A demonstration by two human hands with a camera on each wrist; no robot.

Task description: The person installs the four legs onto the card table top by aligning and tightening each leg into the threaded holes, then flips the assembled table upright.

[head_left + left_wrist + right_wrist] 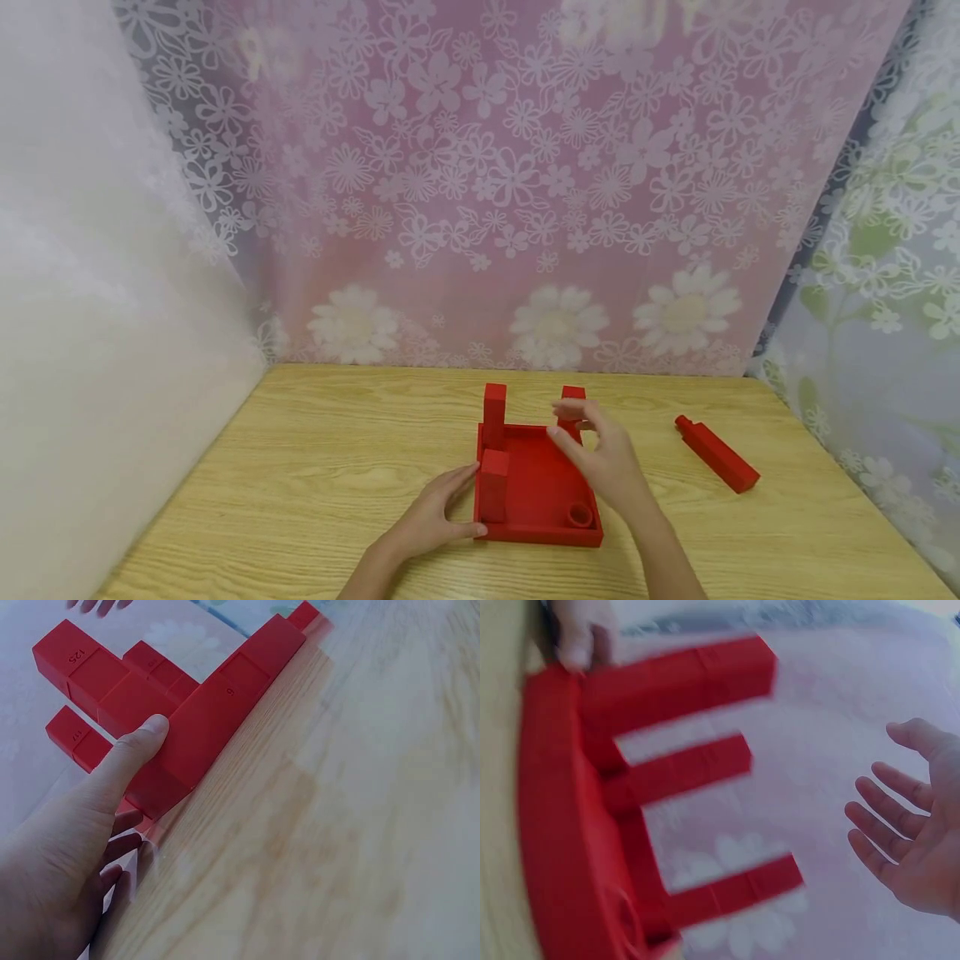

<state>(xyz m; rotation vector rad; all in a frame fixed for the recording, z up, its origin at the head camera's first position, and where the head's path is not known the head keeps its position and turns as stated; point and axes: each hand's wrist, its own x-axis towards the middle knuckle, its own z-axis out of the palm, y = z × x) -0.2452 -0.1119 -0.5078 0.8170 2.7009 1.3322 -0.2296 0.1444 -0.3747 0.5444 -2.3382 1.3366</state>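
Observation:
A red square tray-like base [536,475] lies on the table with three red posts upright at its corners: front left [493,487], back left [494,412] and back right, partly behind the right hand. A round red socket [579,515] is at the front right corner. My left hand [426,518] holds the base's left side, its thumb [154,726] on the front wall [202,727]. My right hand [606,460], fingers apart and holding nothing, hovers over the base's right side; the right wrist view shows this hand [915,825] away from the posts [735,889].
A fourth red post [717,454] with a narrow round end lies on the wooden table [322,467] to the right of the base. Flowered curtains [487,208] stand behind and at the right, with a pale sheet [112,292] at the left.

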